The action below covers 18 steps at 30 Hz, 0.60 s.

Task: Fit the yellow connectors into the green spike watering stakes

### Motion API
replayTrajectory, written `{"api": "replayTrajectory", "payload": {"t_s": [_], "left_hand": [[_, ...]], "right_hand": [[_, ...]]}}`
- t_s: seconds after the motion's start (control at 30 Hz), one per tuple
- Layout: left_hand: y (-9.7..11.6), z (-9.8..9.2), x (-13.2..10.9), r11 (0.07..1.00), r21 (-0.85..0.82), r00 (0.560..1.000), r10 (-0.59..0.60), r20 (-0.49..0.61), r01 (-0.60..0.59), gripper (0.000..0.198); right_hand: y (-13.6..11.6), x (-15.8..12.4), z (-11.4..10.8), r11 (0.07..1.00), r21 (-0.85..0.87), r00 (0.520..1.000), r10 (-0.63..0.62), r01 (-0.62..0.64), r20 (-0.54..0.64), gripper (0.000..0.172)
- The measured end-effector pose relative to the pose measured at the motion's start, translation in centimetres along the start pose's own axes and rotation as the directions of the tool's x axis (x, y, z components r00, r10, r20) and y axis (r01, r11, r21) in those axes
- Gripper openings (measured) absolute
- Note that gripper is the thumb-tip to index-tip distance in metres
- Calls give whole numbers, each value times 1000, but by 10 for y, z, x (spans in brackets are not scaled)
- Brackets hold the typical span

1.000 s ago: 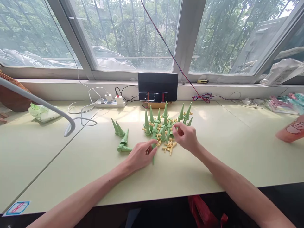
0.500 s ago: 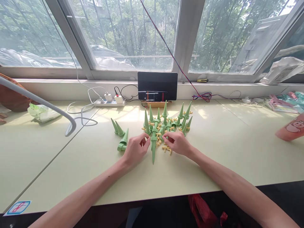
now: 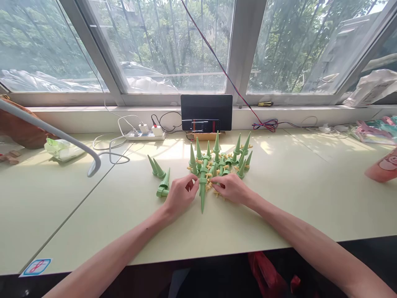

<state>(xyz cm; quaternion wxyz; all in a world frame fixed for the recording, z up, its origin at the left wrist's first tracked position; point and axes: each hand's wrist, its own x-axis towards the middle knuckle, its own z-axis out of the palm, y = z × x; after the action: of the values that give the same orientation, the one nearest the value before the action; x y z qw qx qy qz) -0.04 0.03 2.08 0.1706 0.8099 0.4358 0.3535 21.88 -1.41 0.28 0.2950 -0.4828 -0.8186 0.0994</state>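
Pointing toward me, a green plant-watering spike (image 3: 202, 196) lies between both hands. My left hand (image 3: 182, 193) is closed in a pinch at its collar, from the left. Across from it, my right hand (image 3: 231, 187) has thumb and fingers pressed together at a small yellow valve (image 3: 209, 175) beside the spike; the fingertips partly hide it. Behind the hands is a cluster of green spikes (image 3: 216, 145), several standing point up, with yellow valves among them. More yellow valves (image 3: 216, 193) lie under my right hand. Left of my left hand are loose green spikes (image 3: 165, 179).
A phone (image 3: 205, 126) leans before a black tablet (image 3: 206, 108) at the back. A power strip (image 3: 147, 135) with white cables sits to their left. A grey curved bar (image 3: 62, 131) crosses the left side. At the right edge lies a pink bottle (image 3: 383, 166).
The view has shifted slightly, moving the scene a little to the right. My right fingers have come a little nearer to the spike and lower over the yellow valves. My left hand keeps its pinch.
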Motion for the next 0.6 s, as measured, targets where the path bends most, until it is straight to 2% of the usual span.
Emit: {"api": "replayTrajectory", "payload": {"t_s": [0.6], "left_hand": [[1,1,-1,1000,-12,1000,26,14,-26,20]], "right_hand": [[-4,3,3,996,-87,998,35,-31,49,22]]}}
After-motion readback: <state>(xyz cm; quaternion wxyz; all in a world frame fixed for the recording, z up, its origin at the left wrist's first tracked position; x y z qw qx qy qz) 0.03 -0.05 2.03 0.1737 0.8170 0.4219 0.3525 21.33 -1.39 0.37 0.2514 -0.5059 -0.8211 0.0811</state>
